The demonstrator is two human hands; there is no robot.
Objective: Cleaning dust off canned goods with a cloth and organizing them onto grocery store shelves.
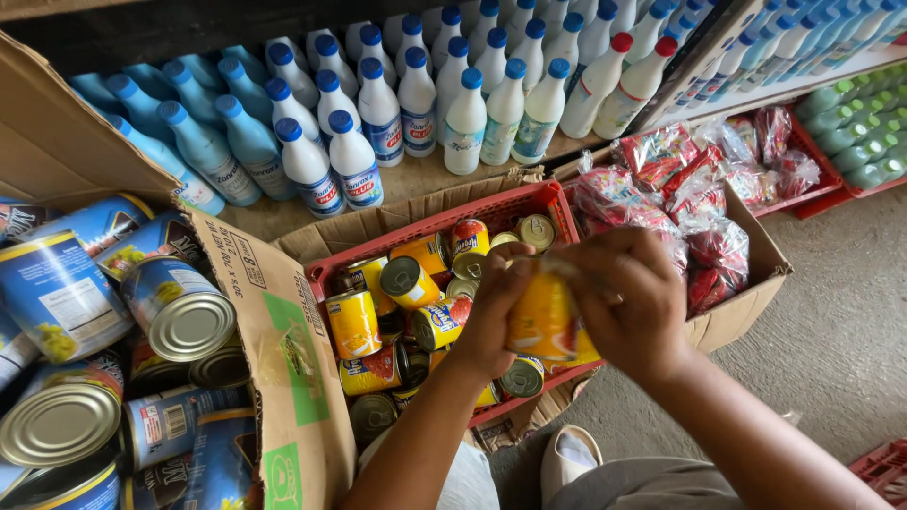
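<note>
Can (pixel 540 316), yellow, sits clasped between our left hand (pixel 493 307) and right hand (pixel 631 304) above the red crate (pixel 557 203) of tins; we judge we're handling it, next needing a steady grip.

Glossy metal cans (pixel 179 312), matt cardboard box (pixel 293 378), red plastic crate (pixel 529 200), shiny plastic bottles (pixel 378 113), rough concrete floor (pixel 831 349)

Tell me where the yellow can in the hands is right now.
In the head view, the yellow can sits just right of centre, held between the left hand and right hand, above the right end of the red crate of small cans.
</note>
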